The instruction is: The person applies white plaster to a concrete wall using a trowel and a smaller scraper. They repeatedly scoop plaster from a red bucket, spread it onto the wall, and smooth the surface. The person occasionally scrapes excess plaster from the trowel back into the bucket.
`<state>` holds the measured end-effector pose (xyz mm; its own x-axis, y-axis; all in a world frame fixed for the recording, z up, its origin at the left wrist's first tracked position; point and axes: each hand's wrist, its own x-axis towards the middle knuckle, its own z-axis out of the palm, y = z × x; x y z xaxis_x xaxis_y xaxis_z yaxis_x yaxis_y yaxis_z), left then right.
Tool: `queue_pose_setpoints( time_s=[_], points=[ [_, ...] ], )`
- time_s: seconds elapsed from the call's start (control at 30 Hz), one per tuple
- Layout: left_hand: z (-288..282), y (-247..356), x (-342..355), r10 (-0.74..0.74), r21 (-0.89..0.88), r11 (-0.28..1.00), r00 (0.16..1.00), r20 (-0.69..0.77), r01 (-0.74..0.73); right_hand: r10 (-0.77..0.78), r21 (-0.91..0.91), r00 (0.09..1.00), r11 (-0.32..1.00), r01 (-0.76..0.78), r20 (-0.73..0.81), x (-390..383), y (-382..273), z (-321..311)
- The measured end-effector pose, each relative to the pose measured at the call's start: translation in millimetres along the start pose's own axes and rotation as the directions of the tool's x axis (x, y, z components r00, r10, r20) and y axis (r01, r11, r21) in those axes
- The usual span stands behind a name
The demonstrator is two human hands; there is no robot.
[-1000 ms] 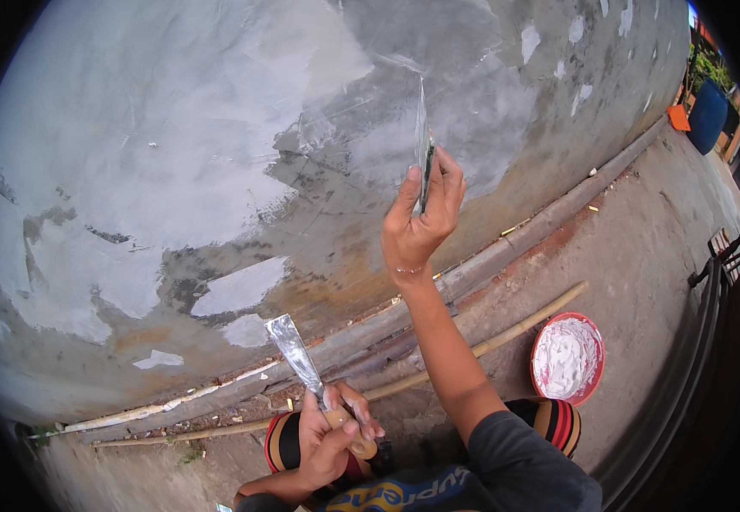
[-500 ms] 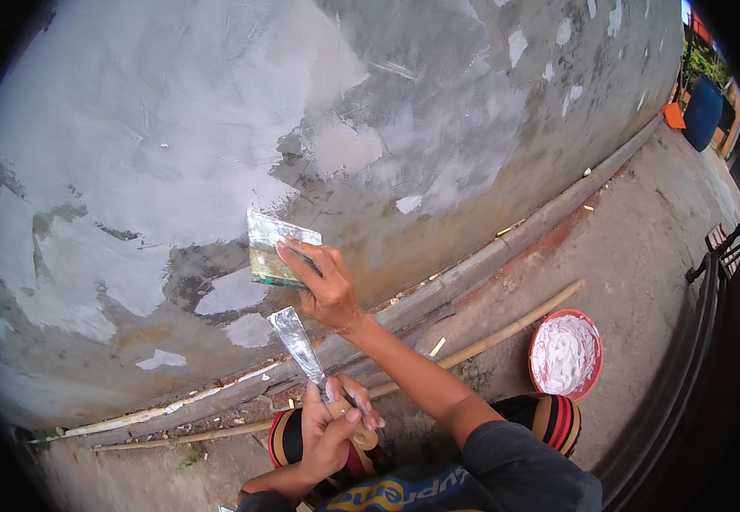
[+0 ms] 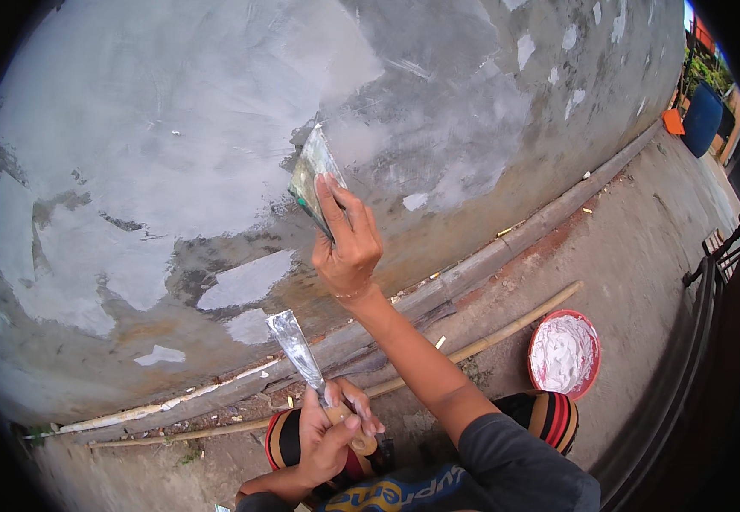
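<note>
My right hand [image 3: 349,243] grips a flat rectangular filler blade [image 3: 319,181] smeared with putty. Its far edge is tilted against the grey wall [image 3: 455,128], at the border of a pale putty patch [image 3: 216,171]. In my left hand [image 3: 329,433], held low in front of my body, is a putty knife [image 3: 300,352] with a wooden handle. The putty knife's metal blade points up toward the wall and carries whitish smears. Fingers of the left hand wrap around the handle.
A red basin [image 3: 593,375] of white putty [image 3: 563,352] stands on the ground to my right. A long bamboo pole [image 3: 506,329] lies along the foot of the wall, beside a low concrete ledge [image 3: 549,215]. Farther right are a blue barrel [image 3: 702,119] and a dark metal rail [image 3: 686,384].
My right hand has moved up and to the right along the wall, and the filler blade has turned steeper. The left hand with the putty knife has hardly moved.
</note>
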<state>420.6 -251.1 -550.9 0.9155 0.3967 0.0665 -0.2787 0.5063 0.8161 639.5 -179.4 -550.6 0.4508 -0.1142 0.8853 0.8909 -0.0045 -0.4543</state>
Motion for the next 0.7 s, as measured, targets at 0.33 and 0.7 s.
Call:
queue_pose_setpoints(
  time_s=[0.33,0.7],
  points=[
    [5,2,3,-0.026,-0.012,1.0,1.0,0.008,0.026,0.06,-0.084,0.991,0.994,-0.07,-0.124,30,32,-12],
    [4,-1,2,-0.024,0.006,1.0,1.0,-0.003,0.024,-0.264,-0.072,0.964,0.961,0.266,0.035,29,34,-24]
  ],
)
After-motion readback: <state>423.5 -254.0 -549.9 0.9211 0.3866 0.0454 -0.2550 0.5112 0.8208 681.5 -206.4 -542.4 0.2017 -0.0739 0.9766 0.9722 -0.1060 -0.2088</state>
